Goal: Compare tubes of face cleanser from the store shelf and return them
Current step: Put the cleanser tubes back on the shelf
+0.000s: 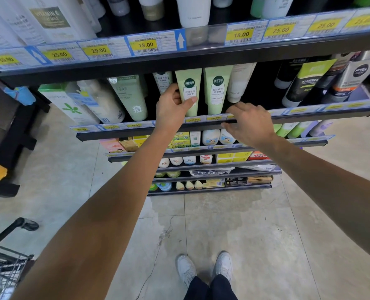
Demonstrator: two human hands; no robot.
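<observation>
Left green tube [189, 92] stands upright on shelf [201, 124]; left hand [172, 107] grips it. Right hand [250, 123], loose & empty, sits near 2nd tube [216, 89].

Shop aisle, tiered dark shelving [201, 61].
Pale marbled floor tiles [233, 224] below; yellow price labels [145, 44] along shelf edges; wire cart [4, 263] at left.

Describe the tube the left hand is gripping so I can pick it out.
Look under the shelf rail with yellow price tags. Two matching pale green tubes stand side by side. The left hand holds the left tube; the twin tube to its right is untouched.
</observation>
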